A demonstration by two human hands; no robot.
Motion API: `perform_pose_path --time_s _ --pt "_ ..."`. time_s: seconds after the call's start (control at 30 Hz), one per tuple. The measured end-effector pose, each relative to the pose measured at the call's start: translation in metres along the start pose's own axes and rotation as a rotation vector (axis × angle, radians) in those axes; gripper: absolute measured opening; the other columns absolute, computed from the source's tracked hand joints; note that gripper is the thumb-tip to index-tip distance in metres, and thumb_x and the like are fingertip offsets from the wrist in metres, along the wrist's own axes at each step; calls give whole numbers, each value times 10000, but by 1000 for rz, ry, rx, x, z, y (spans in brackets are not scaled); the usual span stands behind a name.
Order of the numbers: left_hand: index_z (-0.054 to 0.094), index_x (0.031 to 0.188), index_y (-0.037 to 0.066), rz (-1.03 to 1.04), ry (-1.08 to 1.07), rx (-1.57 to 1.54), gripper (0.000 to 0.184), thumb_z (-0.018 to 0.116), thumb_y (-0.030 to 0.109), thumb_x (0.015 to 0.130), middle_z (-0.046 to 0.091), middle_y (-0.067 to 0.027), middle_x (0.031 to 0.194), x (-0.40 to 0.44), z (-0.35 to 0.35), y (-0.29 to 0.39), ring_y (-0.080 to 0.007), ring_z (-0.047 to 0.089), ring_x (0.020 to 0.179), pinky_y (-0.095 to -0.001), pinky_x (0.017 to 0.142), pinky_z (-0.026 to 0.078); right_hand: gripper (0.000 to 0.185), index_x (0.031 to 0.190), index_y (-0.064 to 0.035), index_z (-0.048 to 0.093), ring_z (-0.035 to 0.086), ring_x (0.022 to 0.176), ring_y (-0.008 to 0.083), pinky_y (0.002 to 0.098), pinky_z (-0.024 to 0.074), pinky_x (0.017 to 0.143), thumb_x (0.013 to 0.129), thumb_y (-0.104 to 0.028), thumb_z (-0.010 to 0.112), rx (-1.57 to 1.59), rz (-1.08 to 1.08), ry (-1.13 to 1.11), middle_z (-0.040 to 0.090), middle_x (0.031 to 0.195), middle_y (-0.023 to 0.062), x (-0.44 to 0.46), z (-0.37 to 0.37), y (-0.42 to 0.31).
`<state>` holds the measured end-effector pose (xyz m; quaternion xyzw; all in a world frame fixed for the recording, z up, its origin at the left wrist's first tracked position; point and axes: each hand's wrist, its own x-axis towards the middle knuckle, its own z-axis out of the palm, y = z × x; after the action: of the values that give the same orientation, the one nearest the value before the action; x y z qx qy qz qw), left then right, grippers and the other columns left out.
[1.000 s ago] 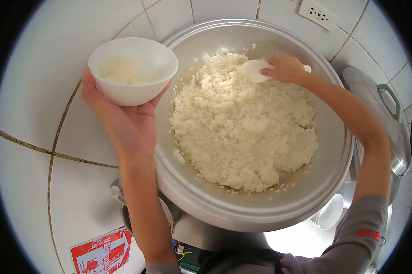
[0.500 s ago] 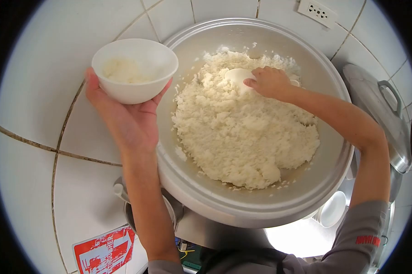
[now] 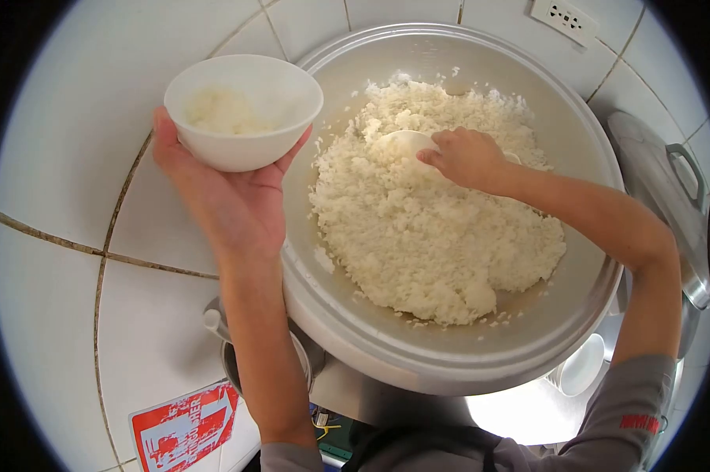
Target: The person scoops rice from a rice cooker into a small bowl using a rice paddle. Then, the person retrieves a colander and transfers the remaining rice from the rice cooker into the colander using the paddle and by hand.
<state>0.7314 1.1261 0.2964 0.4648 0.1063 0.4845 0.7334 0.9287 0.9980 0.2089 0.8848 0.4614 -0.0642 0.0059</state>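
Upper left: left hand [image 3: 241, 197] cups bowl [image 3: 241, 149] | upper middle: right hand [image 3: 469, 160] pinches scoop [image 3: 406, 141] on rice [image 3: 433, 236] | best push softly

Two hands are counted, one left hand [image 3: 233, 189] and one right hand [image 3: 471, 160], and two grey sleeves are shown, a right sleeve [image 3: 644, 385] and a left sleeve [image 3: 289, 458]. One held bowl [image 3: 248, 151] and one white scoop [image 3: 406, 143] are seen. Two masses of rice are found: one large heap [image 3: 433, 228] and one small portion [image 3: 225, 110]. One wide metal pot [image 3: 449, 379], one lid [image 3: 642, 169] with one handle [image 3: 691, 175], one outlet plate [image 3: 566, 21] and one red-and-white sign [image 3: 183, 425] are also counted. More than one bowl is nested in the white stack [image 3: 583, 366], but the exact number cannot be told.
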Motion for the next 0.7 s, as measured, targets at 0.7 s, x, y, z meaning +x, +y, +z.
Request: perform_pose_path --time_s 0.7 --pt "336 1203 20 35 -39 45 572 327 479 863 403 -158 1207 0 -1 -4 -389 441 1084 -528 859 446 533 798 -14 588 585 655 267 382 463 620 839 -520 423 181 -9 -142 565 624 118 35 -11 12"
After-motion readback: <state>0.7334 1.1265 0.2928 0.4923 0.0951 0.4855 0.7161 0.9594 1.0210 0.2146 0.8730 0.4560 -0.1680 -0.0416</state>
